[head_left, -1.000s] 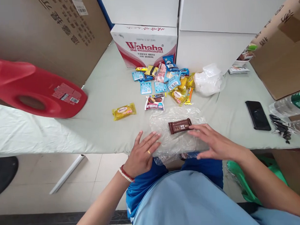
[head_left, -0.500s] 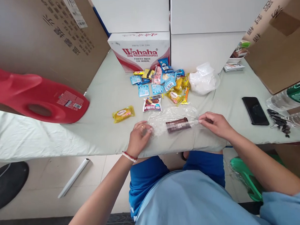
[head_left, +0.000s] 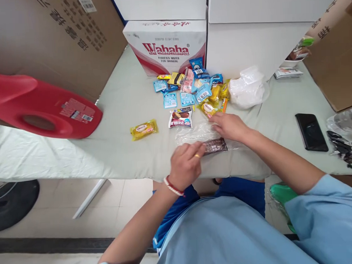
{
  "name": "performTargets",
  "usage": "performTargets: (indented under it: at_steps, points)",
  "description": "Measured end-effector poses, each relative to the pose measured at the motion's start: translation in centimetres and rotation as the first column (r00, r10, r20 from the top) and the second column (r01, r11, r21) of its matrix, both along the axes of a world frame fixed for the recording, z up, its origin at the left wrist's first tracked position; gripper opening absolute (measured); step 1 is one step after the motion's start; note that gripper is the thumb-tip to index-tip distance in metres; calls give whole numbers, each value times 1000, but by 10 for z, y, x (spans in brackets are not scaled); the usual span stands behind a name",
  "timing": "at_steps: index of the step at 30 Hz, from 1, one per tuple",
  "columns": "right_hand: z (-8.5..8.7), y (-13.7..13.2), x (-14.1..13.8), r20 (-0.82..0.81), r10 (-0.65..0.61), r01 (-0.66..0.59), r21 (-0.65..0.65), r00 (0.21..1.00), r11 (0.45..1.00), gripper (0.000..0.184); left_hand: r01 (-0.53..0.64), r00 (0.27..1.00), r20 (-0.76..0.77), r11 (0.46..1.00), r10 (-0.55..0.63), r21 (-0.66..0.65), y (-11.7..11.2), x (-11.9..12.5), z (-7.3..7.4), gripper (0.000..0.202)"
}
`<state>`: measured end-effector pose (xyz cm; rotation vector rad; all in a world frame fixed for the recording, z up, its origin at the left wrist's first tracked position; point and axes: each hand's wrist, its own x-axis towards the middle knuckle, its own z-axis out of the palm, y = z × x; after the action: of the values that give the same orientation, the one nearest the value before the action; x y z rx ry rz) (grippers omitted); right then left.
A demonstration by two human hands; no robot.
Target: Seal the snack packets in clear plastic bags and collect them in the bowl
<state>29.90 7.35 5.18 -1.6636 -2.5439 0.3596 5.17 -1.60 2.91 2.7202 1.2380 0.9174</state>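
Note:
A brown snack packet [head_left: 216,145] lies near the table's front edge, with a clear plastic bag [head_left: 193,134] spread around and behind it. My left hand [head_left: 186,164] has its fingers curled at the packet's left end, seemingly gripping the bag; its fingertips are partly hidden. Over the bag's right side reaches my right hand [head_left: 230,126], fingers extended and thumb apart, close to a yellow snack packet [head_left: 207,107]. Just behind the bag lies a white-and-maroon snack packet [head_left: 180,118]. Another yellow packet [head_left: 144,129] rests alone to the left.
Several blue, pink and yellow packets [head_left: 187,98] are heaped before a Wahaha carton [head_left: 165,47]. Beside them sits a crumpled white plastic bag [head_left: 246,89]. A red jug [head_left: 56,109] stands left; a black phone [head_left: 311,132] lies right. Cardboard boxes flank the table.
My left hand has moved right to the brown packet's end. My right hand has left the bag's right edge and moved left and farther back. The view has shifted slightly.

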Motion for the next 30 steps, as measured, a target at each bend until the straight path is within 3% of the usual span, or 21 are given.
performTargets:
  at_steps: [3,5,7,10,13,15,18,22,24,26,28,29,30]
  points:
    - [-10,25,-30,125,10,-1,-74,992,997,47,0,967,-252,989,-38,-147,-1,29,-10,39]
    - [-11,37,-39,181,30,-9,-116,983,993,38,-39,945,-324,973,-38,-229,2,36,-17,40]
    - [-5,41,-39,166,110,-92,-109,980,990,25,-54,941,-335,962,-40,-268,3,37,-21,41]
    - [15,24,-31,75,259,-262,45,963,964,22,-66,944,-329,956,-32,-284,0,35,-20,41]
    - [25,-14,-20,47,366,-369,150,930,917,25,-77,947,-321,954,-21,-291,-2,36,-18,42]
    - [18,-40,-13,47,393,-396,128,918,909,22,-88,951,-308,949,-9,-302,-2,37,-17,42]
    - [-8,-70,-4,-2,387,-386,82,922,919,22,-97,971,-239,931,11,-352,-3,34,-21,45]
    - [-40,-84,1,-139,378,-367,99,915,925,43,39,996,91,883,4,-467,-4,13,-34,44]
    - [-44,-85,-1,-156,359,-347,100,920,933,48,47,940,315,866,130,-498,-2,-3,-38,35]
    - [-43,-85,-4,-151,357,-347,88,922,934,46,-88,792,470,835,389,-543,3,-16,-40,26]
    - [-40,-84,-7,-155,367,-360,77,917,930,43,-260,584,516,747,627,-612,11,-25,-39,25]
    - [-39,-84,-9,-164,370,-363,73,914,929,42,-315,520,500,700,692,-642,16,-27,-38,28]
    - [-38,-85,-9,-178,369,-362,71,912,929,42,-345,514,460,665,724,-662,20,-27,-37,31]
